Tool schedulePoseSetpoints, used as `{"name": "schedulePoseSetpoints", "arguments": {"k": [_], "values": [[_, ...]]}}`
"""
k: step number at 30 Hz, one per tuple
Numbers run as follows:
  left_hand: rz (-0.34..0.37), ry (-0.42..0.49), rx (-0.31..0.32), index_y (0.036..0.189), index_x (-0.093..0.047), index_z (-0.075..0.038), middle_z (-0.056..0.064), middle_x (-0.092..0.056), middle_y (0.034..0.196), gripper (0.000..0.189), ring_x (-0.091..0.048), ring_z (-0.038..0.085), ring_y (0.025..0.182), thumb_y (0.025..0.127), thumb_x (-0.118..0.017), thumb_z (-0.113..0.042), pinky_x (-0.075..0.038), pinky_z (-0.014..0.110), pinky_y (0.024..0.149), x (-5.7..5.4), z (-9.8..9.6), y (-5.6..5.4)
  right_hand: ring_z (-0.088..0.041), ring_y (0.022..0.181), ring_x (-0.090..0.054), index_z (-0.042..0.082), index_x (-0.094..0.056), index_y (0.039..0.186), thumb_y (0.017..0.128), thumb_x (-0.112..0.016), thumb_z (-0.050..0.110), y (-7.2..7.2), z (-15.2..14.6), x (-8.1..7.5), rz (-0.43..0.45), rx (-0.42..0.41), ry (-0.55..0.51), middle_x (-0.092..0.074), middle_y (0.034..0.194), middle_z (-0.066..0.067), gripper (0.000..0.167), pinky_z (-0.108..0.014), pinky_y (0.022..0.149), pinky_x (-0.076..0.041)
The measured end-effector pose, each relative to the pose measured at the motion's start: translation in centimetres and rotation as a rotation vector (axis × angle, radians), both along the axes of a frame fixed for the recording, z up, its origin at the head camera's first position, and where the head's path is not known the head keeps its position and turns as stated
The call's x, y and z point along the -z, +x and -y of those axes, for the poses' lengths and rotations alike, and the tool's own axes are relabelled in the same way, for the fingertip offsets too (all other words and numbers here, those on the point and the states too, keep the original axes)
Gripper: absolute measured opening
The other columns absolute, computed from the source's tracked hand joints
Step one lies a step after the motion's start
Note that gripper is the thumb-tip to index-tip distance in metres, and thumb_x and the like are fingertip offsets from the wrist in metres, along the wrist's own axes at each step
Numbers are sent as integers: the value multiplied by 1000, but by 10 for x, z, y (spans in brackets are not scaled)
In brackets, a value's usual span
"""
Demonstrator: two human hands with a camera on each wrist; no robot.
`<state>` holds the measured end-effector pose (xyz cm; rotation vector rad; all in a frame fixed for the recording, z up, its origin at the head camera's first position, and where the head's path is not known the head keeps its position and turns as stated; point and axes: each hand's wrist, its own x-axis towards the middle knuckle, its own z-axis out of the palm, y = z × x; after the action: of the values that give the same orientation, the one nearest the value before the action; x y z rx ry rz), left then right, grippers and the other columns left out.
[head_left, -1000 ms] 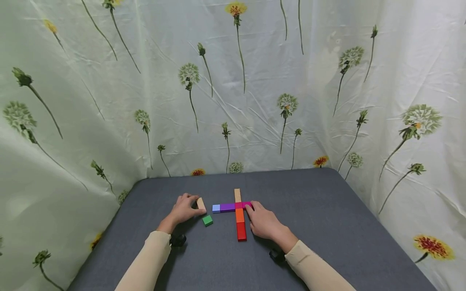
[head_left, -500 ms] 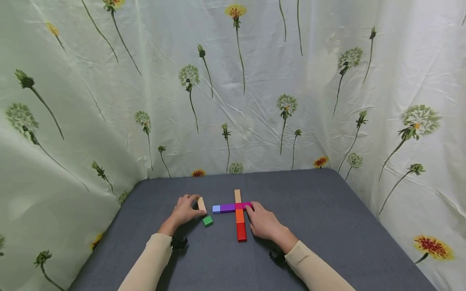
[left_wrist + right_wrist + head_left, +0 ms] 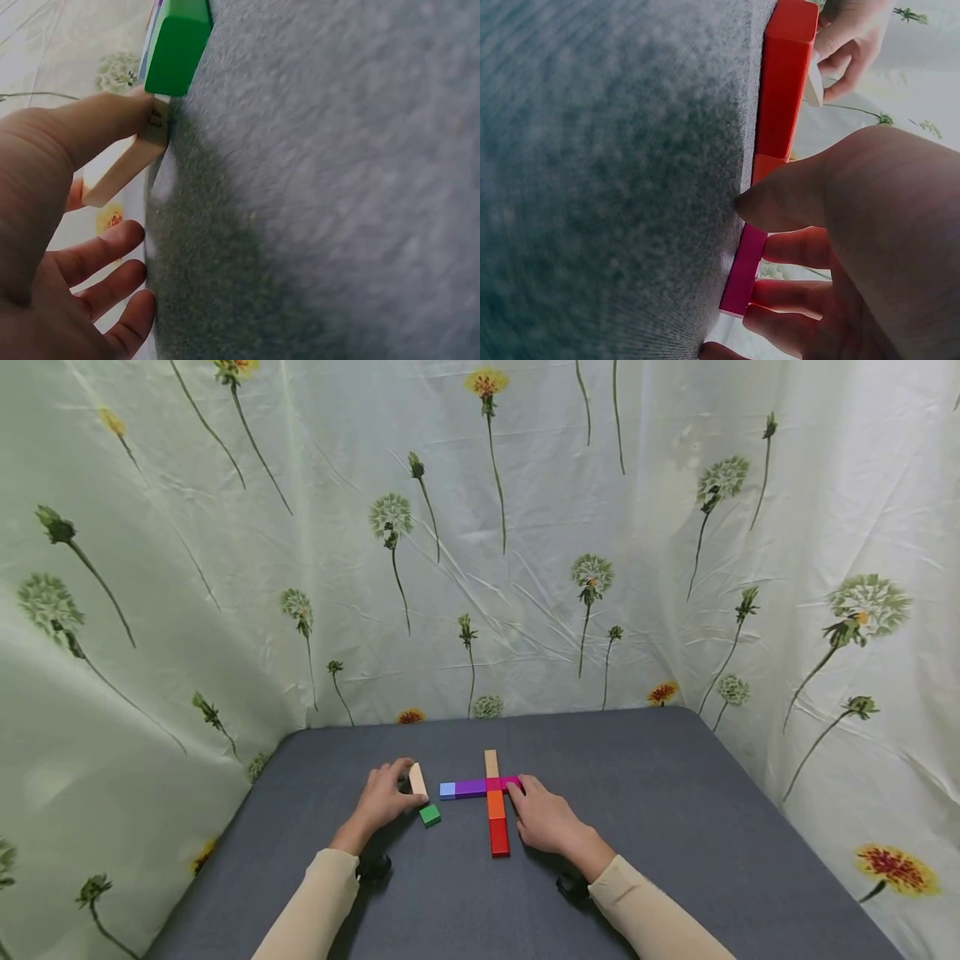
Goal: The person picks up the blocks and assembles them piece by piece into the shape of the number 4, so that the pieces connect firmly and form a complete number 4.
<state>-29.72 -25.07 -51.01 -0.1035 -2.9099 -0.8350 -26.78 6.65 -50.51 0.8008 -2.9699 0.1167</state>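
Observation:
My left hand point(image 3: 382, 793) pinches a pale wooden block point(image 3: 417, 782) between thumb and index finger, left of a cross of coloured blocks. In the left wrist view this block point(image 3: 124, 165) stands tilted and bears a small dark printed mark; the other fingers are spread away from it. Close to the thumb lies a green block point(image 3: 430, 815). At the cross's right arm, my right hand point(image 3: 547, 817) holds a magenta block point(image 3: 744, 270), thumb on the near side and fingers opposite. The cross also has red point(image 3: 499, 838), orange point(image 3: 496, 805) and purple point(image 3: 470, 788) blocks.
A light blue block point(image 3: 447, 790) ends the cross's left arm, and a wooden block point(image 3: 491, 762) forms its far end. All lie on a dark grey cloth-covered table point(image 3: 645, 760). A flower-printed curtain point(image 3: 525, 635) hangs behind and around it.
My left hand, with the pale wooden block, has shifted very slightly to the right, and the block has turned a little. My right hand stays at the magenta block.

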Motion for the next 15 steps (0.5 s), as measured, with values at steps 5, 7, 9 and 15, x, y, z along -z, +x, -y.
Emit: {"name": "schedulePoseSetpoints", "arguments": {"k": [5,7,9,15], "values": [[-28,35,3,140,-54,-12,11,-64,110,73,-52,31,103,79,-88,-34,-43,51,86,1,-4,3,-29,134,-45,7,-47,149,96,-63,24,-1,-1,1,2,5,-3,-45,148,-18,58,-45,92,-53],[-25,53,4,140,-53,-12,9,-64,104,73,-54,28,97,79,-88,-31,-44,49,84,1,-5,4,-29,134,-45,7,-46,149,96,-63,23,-2,-1,1,3,3,-6,-45,148,-18,58,-45,93,-52],[-23,74,9,141,-51,-12,6,-64,98,73,-55,24,89,80,-87,-28,-45,47,80,0,-6,4,-29,134,-45,7,-46,149,96,-63,23,-2,-1,1,6,1,-9,-44,148,-18,58,-46,93,-52],[-13,150,33,142,-48,-13,1,-62,86,72,-54,17,73,81,-86,-19,-43,38,68,1,-8,6,-29,134,-45,6,-47,149,96,-63,23,-1,0,1,8,-4,-10,-44,148,-18,57,-46,92,-52]]}}
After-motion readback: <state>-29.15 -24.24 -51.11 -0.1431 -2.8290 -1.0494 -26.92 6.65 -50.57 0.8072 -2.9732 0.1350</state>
